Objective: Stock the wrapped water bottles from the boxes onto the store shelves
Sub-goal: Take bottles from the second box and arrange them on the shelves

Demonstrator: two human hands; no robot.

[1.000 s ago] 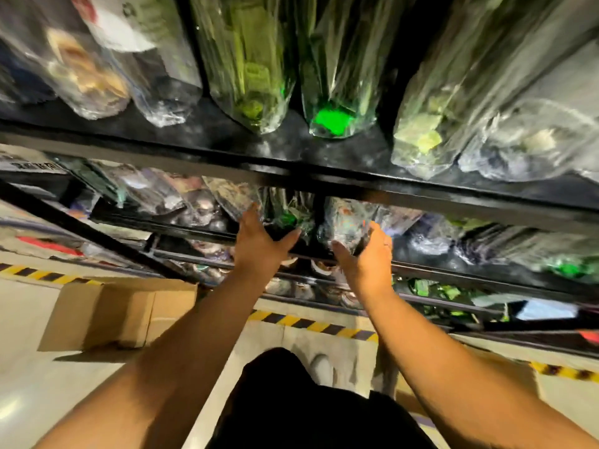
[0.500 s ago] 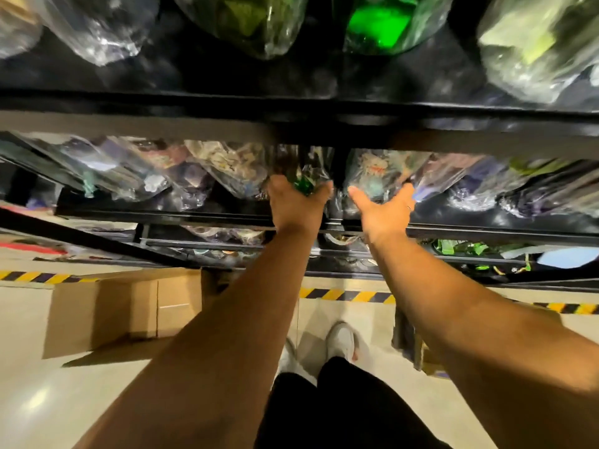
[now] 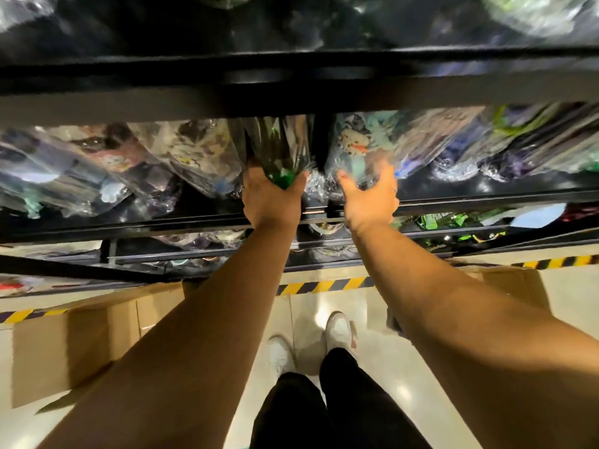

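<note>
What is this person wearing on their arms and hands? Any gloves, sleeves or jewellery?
No gloves, and no sleeves in view: the left forearm and right forearm are bare to the picture's edge. The left hand wears nothing that shows. The right hand has a thin ring on one finger. No watch or band shows on either wrist.

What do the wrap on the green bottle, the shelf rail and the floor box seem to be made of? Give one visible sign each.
Wrap on the green bottle: thin clear plastic film, glossy; it crinkles and glints.
Shelf rail: probably painted metal, black, semi-gloss; straight thin edge with highlights.
Box: brown cardboard, matte; folded flap.
</note>
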